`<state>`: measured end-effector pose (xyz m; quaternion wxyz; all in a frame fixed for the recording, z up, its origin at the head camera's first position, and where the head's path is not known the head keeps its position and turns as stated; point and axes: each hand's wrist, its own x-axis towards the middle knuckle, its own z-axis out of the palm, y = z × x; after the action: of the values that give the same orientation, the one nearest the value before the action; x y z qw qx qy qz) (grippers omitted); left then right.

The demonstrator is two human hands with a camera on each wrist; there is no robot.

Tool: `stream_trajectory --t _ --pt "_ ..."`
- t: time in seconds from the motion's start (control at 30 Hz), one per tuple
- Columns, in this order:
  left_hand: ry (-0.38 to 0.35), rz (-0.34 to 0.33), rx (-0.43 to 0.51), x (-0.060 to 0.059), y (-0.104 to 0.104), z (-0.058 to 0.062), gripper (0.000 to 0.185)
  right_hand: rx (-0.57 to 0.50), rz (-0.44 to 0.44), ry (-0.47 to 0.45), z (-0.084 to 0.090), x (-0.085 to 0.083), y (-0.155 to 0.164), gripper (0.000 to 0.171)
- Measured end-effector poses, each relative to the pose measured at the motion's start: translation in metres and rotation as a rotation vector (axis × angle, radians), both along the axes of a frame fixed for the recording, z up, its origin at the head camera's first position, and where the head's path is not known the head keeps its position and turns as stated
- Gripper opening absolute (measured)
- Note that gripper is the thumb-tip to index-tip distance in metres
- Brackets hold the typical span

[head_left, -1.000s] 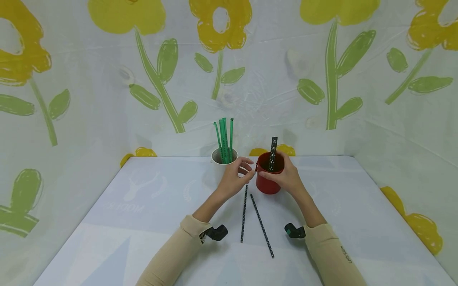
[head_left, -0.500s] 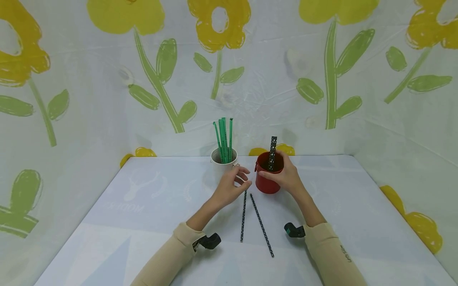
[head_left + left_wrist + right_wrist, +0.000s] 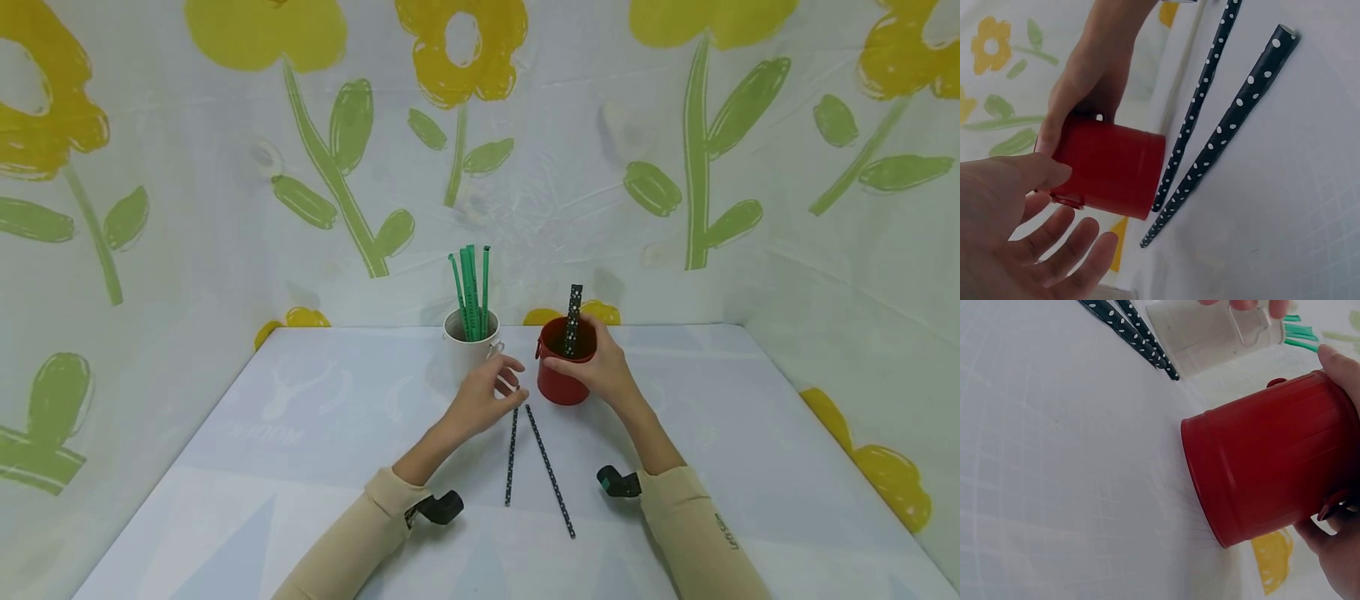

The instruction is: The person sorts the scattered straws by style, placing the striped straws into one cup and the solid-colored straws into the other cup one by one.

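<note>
My right hand (image 3: 606, 367) grips the rim of a small red bucket (image 3: 1272, 456), thumb on the near side and fingers behind. Inside the bucket stands a black straw with white dots (image 3: 573, 321). My left hand (image 3: 483, 397) hovers in front of a white bucket (image 3: 468, 354), its fingers loosely bent with nothing between them. Several green straws (image 3: 471, 292) stick up from the white bucket. Two dotted black straws lie on the table below the buckets: a left one (image 3: 511, 462), its far end close to my left fingertips, and a right one (image 3: 551, 475).
The white table (image 3: 337, 517) reaches back to a flower-printed cloth wall (image 3: 547, 233). Black wrist cameras stick out from both sleeves, on the left (image 3: 441, 507) and on the right (image 3: 618, 482).
My left hand has drawn back from beside the red bucket, toward me and slightly left, then stayed nearly in place. The right hand and the red bucket have kept still.
</note>
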<state>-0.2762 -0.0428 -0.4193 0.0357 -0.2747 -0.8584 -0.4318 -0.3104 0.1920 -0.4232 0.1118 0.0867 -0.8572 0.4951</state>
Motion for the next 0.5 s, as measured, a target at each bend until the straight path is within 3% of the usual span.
stream_trajectory --t 0.5 --pt "-0.100 0.046 -0.288 0.0014 -0.0001 -0.0068 0.049 0.011 -0.001 -0.010 0.0031 0.0015 -0.0004 0.097"
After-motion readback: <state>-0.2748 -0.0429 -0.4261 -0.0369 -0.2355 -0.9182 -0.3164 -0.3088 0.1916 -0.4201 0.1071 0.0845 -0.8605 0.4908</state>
